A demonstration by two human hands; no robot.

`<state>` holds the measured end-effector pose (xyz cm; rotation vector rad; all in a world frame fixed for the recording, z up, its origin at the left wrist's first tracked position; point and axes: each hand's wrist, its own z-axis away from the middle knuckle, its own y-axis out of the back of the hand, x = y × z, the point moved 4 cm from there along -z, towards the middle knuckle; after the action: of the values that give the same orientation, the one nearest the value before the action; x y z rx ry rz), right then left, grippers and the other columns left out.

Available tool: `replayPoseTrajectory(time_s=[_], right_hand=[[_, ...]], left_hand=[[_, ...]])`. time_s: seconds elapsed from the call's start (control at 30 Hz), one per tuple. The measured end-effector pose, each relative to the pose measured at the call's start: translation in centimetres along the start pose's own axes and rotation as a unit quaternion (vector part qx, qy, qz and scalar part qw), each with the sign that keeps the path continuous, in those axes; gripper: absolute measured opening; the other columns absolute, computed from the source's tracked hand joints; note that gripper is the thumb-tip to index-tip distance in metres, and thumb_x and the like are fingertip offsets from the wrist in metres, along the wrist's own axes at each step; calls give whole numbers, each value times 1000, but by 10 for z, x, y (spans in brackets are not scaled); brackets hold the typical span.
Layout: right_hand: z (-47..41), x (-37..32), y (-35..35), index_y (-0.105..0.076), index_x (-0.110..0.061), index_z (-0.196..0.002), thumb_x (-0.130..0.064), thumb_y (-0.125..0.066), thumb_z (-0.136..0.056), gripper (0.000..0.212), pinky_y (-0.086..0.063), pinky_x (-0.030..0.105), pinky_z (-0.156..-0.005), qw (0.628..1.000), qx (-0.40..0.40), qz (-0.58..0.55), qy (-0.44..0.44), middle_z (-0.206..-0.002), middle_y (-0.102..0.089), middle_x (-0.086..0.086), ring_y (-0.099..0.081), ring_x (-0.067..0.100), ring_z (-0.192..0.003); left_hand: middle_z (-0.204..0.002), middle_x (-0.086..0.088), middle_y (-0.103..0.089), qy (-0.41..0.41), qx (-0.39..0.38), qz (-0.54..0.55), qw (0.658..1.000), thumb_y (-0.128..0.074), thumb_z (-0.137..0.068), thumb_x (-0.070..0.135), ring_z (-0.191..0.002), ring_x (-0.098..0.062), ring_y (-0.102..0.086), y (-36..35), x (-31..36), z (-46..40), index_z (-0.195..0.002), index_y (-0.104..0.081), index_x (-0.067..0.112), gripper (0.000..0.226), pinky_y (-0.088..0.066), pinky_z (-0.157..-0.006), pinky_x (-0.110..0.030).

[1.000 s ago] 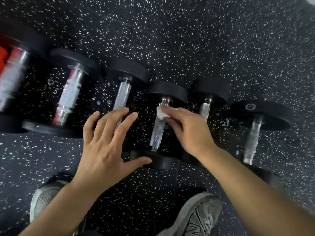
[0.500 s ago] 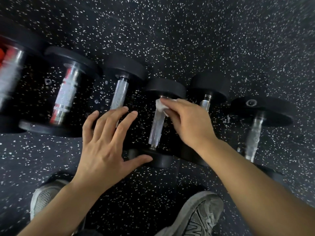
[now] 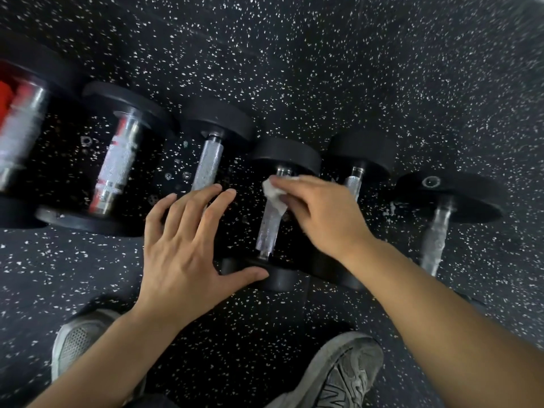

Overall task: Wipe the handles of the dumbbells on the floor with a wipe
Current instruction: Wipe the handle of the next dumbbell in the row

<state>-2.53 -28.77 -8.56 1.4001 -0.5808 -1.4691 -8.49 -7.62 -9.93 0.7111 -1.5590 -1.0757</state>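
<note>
Several black dumbbells with knurled steel handles lie side by side on the speckled rubber floor. My right hand [image 3: 319, 214] presses a crumpled white wipe [image 3: 273, 195] against the far end of the middle dumbbell's handle [image 3: 268, 231]. My left hand [image 3: 184, 245] hovers open with spread fingers over the near part of the neighbouring dumbbell's handle [image 3: 207, 164], its thumb reaching to the middle dumbbell's near head [image 3: 276, 278]. My right hand covers most of the handle of the dumbbell [image 3: 353, 179] to its right.
Bigger dumbbells [image 3: 116, 169] with red-marked handles lie at the left, and one more dumbbell [image 3: 434, 234] lies at the right. My two grey sneakers [image 3: 341, 375] stand on the floor [image 3: 323, 69] close in front of the row.
My right hand with the wipe has slid slightly along the far end of the middle handle. My left hand stays almost still.
</note>
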Motion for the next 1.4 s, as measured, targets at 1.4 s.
replayPoseTrajectory(time_s=[1.4], right_hand=[[35,-24,-20,-59,-45,-137,-34,-55,-103,36,-54,29,-98,978,-201,24,49,-136,-66,-16,-68,6,-111]], left_hand=[[-158,-2,-48,33,-55,27,998,-52,-69,96,-144,-23,-47,1,-1,-2,-154,-44,21,114,-21,-126,-47]])
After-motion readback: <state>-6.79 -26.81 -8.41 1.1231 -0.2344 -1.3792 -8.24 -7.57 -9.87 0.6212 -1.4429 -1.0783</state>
